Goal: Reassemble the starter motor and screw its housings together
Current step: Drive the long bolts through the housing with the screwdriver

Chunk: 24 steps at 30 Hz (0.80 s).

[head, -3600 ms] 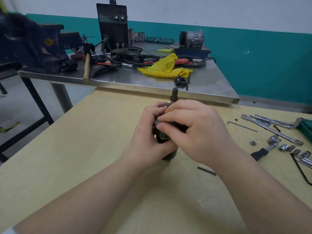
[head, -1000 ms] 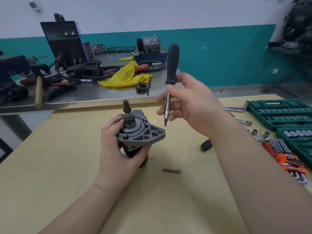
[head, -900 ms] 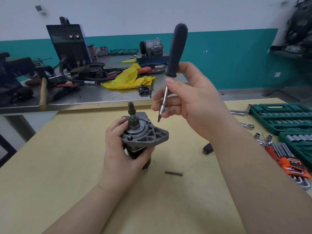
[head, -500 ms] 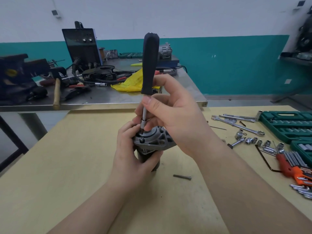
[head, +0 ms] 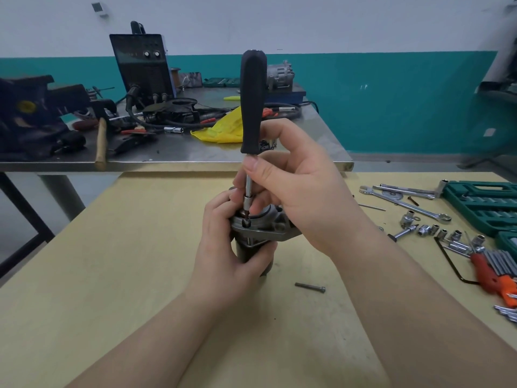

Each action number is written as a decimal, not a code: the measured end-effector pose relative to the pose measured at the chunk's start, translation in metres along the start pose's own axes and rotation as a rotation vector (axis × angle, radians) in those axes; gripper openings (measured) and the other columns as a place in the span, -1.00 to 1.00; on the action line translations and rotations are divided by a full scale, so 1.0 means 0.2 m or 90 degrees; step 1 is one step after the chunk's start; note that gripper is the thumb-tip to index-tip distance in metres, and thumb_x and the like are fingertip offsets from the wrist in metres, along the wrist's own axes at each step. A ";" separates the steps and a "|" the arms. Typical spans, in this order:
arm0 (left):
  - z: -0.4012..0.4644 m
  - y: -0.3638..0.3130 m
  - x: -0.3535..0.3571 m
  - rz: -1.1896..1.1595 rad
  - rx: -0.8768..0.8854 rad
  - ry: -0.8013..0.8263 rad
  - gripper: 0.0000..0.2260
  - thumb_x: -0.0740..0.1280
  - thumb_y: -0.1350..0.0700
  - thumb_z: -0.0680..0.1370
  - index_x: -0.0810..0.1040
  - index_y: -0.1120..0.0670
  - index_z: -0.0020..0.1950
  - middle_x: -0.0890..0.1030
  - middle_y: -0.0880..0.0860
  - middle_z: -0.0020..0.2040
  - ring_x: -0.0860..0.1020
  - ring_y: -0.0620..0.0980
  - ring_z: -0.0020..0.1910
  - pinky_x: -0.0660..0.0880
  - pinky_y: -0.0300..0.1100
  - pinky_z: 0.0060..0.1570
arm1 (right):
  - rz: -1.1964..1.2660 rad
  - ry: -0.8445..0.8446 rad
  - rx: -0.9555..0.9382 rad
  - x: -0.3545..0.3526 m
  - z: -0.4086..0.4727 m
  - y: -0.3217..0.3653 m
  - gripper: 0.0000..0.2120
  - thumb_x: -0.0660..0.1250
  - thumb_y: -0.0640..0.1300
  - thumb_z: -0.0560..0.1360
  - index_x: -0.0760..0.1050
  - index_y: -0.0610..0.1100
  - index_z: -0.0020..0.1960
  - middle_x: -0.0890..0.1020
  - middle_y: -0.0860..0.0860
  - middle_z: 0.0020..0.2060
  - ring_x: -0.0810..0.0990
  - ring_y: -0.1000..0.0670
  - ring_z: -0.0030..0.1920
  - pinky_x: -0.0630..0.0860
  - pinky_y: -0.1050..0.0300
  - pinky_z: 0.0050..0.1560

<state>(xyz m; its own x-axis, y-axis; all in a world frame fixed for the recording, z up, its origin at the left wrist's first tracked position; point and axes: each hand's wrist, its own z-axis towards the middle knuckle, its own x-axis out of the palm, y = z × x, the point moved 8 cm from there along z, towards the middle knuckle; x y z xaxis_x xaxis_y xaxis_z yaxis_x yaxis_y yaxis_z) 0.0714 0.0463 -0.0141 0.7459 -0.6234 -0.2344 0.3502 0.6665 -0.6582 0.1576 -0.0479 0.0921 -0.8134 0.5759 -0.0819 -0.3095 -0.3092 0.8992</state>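
From the head view, our left hand grips the starter motor upright at the desk's centre. Our right hand pinches the screwdriver, tip in a housing screw. A loose bolt lies at four o'clock from the motor.

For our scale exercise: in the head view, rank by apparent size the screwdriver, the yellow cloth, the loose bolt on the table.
1. screwdriver, largest, though it is nearest the camera.
2. yellow cloth, partly hidden behind the handle.
3. loose bolt, smallest.
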 end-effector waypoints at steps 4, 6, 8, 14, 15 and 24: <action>0.00 -0.02 0.00 -0.006 0.009 0.008 -0.43 0.51 0.14 0.46 0.42 0.11 0.42 0.40 0.05 0.48 0.45 0.20 0.49 0.60 0.20 0.24 | -0.011 0.012 -0.010 0.01 0.00 0.01 -0.77 0.37 -0.11 0.67 0.51 0.06 0.30 0.74 -0.10 -0.16 0.71 -0.27 -0.17 0.67 -0.01 -0.13; 0.00 -0.02 -0.01 -0.024 0.013 0.020 -0.44 0.45 0.11 0.48 0.41 0.19 0.45 0.40 0.12 0.48 0.43 0.22 0.50 0.59 0.20 0.24 | -0.015 0.016 -0.013 0.01 -0.01 0.01 -0.77 0.37 -0.13 0.67 0.51 0.05 0.30 0.73 -0.10 -0.17 0.72 -0.26 -0.17 0.68 0.00 -0.14; 0.00 -0.02 -0.02 -0.050 0.012 0.037 -0.45 0.40 0.08 0.53 0.39 0.22 0.47 0.39 0.18 0.48 0.42 0.25 0.49 0.57 0.21 0.25 | -0.032 0.012 -0.019 0.01 -0.01 0.02 -0.76 0.38 -0.15 0.68 0.50 0.04 0.31 0.74 -0.08 -0.16 0.73 -0.21 -0.19 0.70 0.01 -0.16; 0.03 -0.01 -0.06 -0.077 -0.010 0.000 -0.77 0.27 0.01 0.66 0.54 0.02 0.29 0.52 0.09 0.31 0.51 0.15 0.35 0.44 -0.19 0.30 | -0.046 -0.023 -0.085 0.03 -0.04 0.05 -0.70 0.48 -0.24 0.59 0.50 0.03 0.22 0.74 0.01 -0.02 0.78 -0.08 -0.10 0.67 0.17 -0.21; 0.03 -0.01 -0.06 -0.100 -0.028 -0.010 -0.78 0.29 0.03 0.66 0.57 0.03 0.27 0.54 0.10 0.29 0.53 0.17 0.34 0.45 -0.24 0.27 | -0.047 -0.026 -0.092 0.04 -0.03 0.05 -0.68 0.48 -0.25 0.58 0.48 0.04 0.22 0.73 0.02 -0.03 0.78 -0.08 -0.09 0.66 0.17 -0.19; 0.04 0.00 -0.08 -0.309 -0.146 -0.058 -0.89 0.49 0.09 0.51 0.71 0.08 0.00 0.59 0.12 0.35 0.55 0.19 0.36 0.60 -0.14 0.14 | -0.101 -0.006 -0.128 0.03 -0.01 0.09 -0.21 0.40 -0.26 0.61 0.21 0.44 0.56 0.61 -0.01 -0.08 0.72 -0.18 -0.11 0.71 0.00 -0.15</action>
<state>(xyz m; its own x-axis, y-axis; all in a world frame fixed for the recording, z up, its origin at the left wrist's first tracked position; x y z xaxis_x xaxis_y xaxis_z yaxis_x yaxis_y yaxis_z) 0.0639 0.0595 -0.0054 0.5785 -0.7929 0.1913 0.5415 0.1979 -0.8171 0.1455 -0.0508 0.1064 -0.7424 0.6359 -0.2108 -0.5255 -0.3577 0.7719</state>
